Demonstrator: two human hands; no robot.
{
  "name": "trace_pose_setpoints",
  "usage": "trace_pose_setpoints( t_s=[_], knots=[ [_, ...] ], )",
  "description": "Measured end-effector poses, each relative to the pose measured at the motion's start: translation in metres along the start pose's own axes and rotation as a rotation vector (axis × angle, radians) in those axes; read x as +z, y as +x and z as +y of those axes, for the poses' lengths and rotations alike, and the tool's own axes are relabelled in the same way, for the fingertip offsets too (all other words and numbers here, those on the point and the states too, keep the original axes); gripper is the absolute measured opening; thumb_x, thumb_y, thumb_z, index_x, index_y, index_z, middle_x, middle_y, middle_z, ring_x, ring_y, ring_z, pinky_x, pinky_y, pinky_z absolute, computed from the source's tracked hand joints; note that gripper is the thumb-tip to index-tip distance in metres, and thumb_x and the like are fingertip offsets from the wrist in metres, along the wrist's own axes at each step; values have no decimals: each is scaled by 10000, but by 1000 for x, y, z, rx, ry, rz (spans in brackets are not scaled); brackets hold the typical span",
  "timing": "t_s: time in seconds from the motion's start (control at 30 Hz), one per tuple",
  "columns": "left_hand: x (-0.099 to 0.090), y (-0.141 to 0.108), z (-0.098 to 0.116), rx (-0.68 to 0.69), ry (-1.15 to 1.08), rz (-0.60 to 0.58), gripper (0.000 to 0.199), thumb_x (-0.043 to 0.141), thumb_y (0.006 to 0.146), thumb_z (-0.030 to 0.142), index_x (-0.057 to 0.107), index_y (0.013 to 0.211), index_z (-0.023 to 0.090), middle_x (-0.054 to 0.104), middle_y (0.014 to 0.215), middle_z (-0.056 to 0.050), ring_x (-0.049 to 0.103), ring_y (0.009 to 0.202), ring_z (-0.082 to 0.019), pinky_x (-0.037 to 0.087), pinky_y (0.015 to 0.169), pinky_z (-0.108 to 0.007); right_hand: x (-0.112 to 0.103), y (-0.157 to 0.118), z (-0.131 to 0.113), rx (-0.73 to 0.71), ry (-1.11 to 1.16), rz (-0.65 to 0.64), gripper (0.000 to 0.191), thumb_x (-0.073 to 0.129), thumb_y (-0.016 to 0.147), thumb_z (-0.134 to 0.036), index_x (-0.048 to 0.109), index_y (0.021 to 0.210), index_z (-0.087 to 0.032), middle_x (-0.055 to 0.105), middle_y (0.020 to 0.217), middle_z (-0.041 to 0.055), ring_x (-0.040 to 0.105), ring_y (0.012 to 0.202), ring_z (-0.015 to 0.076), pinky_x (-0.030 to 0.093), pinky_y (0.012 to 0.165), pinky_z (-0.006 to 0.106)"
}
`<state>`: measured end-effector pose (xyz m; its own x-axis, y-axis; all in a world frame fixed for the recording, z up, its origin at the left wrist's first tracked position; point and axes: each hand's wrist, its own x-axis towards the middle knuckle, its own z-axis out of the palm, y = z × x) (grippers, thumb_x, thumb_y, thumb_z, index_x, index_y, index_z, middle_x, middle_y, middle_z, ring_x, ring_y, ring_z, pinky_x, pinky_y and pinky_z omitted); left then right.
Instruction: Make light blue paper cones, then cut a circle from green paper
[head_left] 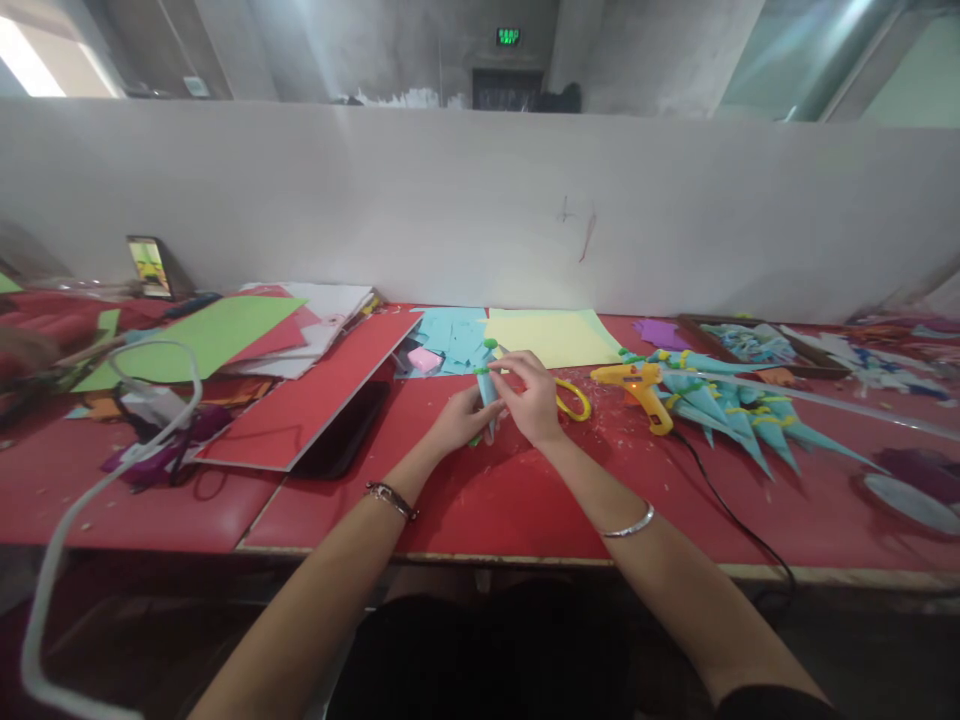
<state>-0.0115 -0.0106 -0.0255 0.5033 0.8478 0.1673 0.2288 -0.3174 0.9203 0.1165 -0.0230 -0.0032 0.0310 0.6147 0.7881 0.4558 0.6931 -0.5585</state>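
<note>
A small light-blue paper piece with green bits at its top stands between my hands above the red table. My left hand is closed around its lower part. From the right, my right hand pinches at its upper end, near the green bits. Just right of my right hand lie yellow-handled scissors, partly hidden. Behind my hands are blue paper pieces, a pink block and a pale yellow sheet.
A yellow glue gun with a black cord lies at right, beside blue paper cones. On the left are a red board, a green sheet, a white bent stand and a propped phone. A white partition rises behind.
</note>
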Motion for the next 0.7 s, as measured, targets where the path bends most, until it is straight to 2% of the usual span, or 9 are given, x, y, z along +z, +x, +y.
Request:
trace_pose_setpoints(
  t_s=[0.33,0.7],
  knots=[
    [0,-2,4,-12,56,31,269,466,768,450,438,738,184,526,478,58,521,386,-109,388,410,-217,2,-1,6,99,82,46,139,523,782,-266,640,739,-203,556,793,36,554,810,166,454,764,301],
    [0,-2,4,-13,56,23,242,469,770,418,430,733,182,529,482,58,519,375,-110,382,390,-213,6,-2,14,152,144,30,87,545,749,-227,625,740,-193,507,824,37,546,822,161,471,758,289]
  ],
)
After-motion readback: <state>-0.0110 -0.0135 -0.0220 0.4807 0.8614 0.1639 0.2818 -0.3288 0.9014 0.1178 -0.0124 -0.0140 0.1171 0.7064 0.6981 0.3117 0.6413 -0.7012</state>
